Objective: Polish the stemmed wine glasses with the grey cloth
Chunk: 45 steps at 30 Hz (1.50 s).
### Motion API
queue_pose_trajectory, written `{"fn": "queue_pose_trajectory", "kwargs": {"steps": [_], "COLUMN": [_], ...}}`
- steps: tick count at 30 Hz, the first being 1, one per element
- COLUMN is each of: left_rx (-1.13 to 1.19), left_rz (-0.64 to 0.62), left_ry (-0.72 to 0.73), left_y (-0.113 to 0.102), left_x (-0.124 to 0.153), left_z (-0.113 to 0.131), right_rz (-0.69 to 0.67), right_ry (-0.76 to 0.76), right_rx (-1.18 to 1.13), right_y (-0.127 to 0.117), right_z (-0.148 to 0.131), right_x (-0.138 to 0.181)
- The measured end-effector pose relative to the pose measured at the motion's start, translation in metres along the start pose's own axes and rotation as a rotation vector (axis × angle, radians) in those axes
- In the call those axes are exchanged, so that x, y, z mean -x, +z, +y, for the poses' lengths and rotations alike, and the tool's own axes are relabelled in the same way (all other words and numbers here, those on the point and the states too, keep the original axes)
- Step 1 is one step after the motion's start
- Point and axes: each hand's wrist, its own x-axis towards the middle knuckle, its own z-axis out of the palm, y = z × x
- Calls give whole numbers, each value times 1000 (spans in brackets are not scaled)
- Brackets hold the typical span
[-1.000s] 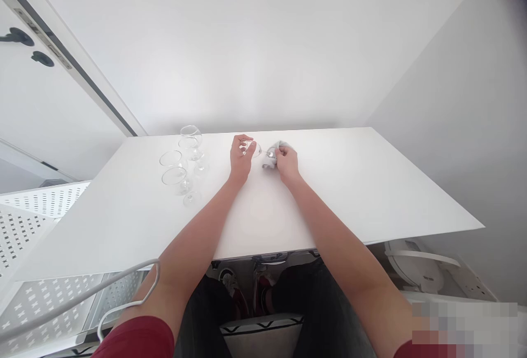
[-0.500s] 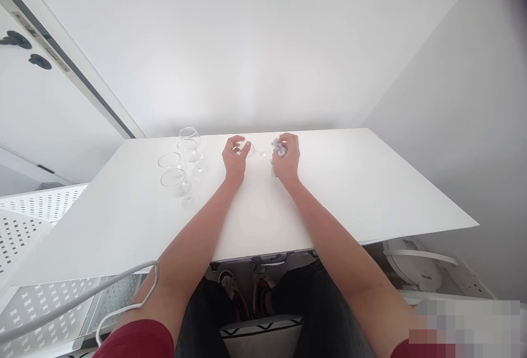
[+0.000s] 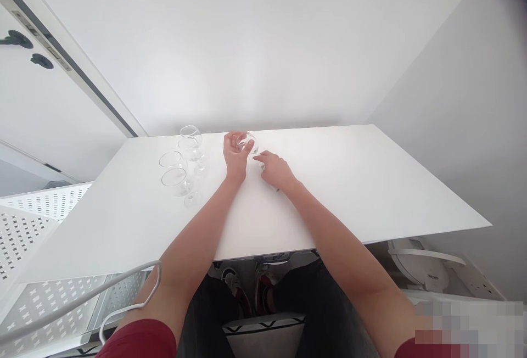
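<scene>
My left hand (image 3: 236, 152) is wrapped round the bowl of a clear stemmed glass (image 3: 252, 144), held tilted above the white table. Close to the glass on its right, my right hand (image 3: 275, 169) has its index finger stretched toward the stem, which is mostly hidden. The other fingers are curled over a light grey, crumpled cloth that barely shows beneath them. Left of my left hand stand several more clear stemmed glasses (image 3: 173, 177), upright and grouped together.
The white table (image 3: 362, 182) reaches back to a white wall. A grey cable-like loop (image 3: 123, 281) crosses at lower left, near perforated white panels (image 3: 24, 237). A round white appliance (image 3: 418, 264) sits below the table's right side. A door with dark handles (image 3: 18, 39) is at upper left.
My right hand has moved left toward the glass and turned palm down, so the grey cloth is now mostly covered. The glass has turned in my left hand, its foot no longer showing.
</scene>
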Motion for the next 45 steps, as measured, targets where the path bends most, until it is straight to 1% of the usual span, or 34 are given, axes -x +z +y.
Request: {"fn": "queue_pose_trajectory", "kwargs": {"steps": [4,7,9,13,14,19,22,26,29,31,35,40,45], "left_rx": [4,-8,-3,27,24,-10,-30,-16,20,57,129,164,177], "left_rz": [-34,-48,-75,-168,-173,-84,-60,-23,4,2,-19,-24,-18], "left_ry": [-4,9,17,8,1,-35,-51,-85,-117,-139,-166,-146,-155], "left_y": [1,1,3,4,4,0,-2,-2,-2,-3,-3,-2,-2], "left_x": [1,2,2,4,4,2,1,0,-2,-3,-4,-2,-2], "left_z": [3,4,6,6,6,1,-1,-4,-8,-10,-9,-7,-8], "right_rz": [-28,-53,-71,-76,-73,-80,-80,-85,-40,15,138,251,316], "right_ry": [55,60,55,58,61,87,109,199,329,424,588,688,759], "right_rx": [104,160,166,140,135,125,128,120,51,4,5,87,-27], "right_y": [-1,-3,-3,-1,-1,-1,-4,-8,-13,-17,-27,-32,-33], "right_z": [-7,-8,-8,-6,-5,-1,1,6,18,30,59,90,102], "right_x": [1,2,3,2,2,2,2,0,-4,-7,-11,-13,-12]}}
